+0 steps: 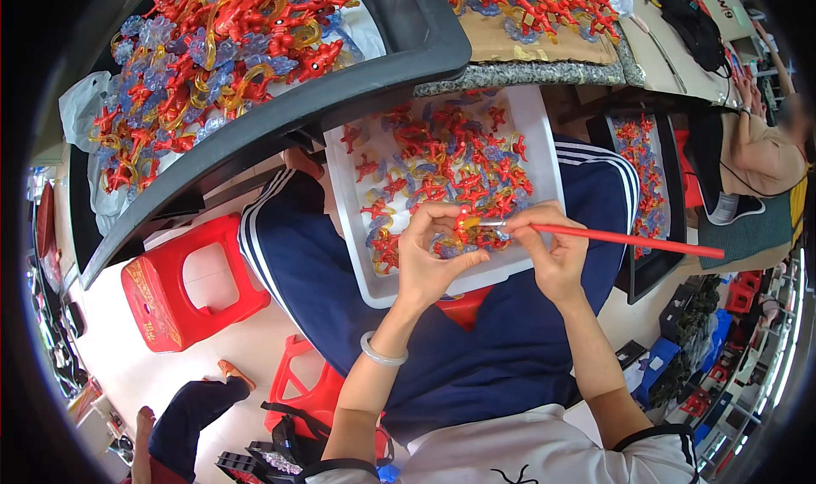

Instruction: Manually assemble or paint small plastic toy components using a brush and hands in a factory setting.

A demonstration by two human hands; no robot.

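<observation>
a small red-and-yellow plastic-looking figure [467,224] is held above a white rectangular plastic tray [338,203] of loose red, yellow and translucent blue pieces [442,157]. it is gripped at the fingertips of the left hand [430,259], whose thumb is stretched out; the exact hold cannot be told. a long, thin, red-handled brush [629,238] is pinched close to its metal collar between the thumb and fingers of the right hand [557,261]. for fine control, that low grip seems well suited; the figure should be steadied, turned rather than chased, and touched with short, light strokes, the bristles being loaded sparingly.
</observation>
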